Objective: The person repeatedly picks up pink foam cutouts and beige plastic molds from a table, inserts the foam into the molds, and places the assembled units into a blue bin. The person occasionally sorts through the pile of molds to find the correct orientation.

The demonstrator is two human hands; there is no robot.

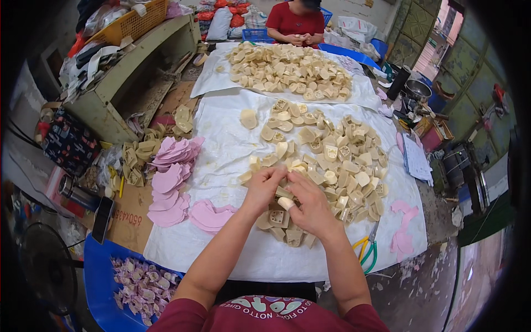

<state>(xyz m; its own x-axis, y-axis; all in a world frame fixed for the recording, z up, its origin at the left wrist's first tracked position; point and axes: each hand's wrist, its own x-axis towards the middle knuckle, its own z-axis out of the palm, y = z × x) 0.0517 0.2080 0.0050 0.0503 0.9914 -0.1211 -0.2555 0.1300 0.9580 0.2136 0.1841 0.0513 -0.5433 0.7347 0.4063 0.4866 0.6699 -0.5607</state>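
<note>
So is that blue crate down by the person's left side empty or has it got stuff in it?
Partly filled: the blue crate holds a loose heap of small pale purple pieces, with bare blue floor showing around them.

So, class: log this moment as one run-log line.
left hand: holds cream piece | right hand: same piece | beside: pink cutouts | on: white sheet

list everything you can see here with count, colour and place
cream moulded pieces: many, cream, heaped on the near white sheet
second heap: many, cream, far sheet
white sheet: one, white, over the table
pink cut shapes: several stacks, pink, sheet's left edge
scissors: one pair, yellow and green handles, right of the hands
blue tray: one, blue, lower left, holding pale purple bits
co-worker: one, red top, far end
left hand: holds a cream piece
right hand: on the same piece
</note>
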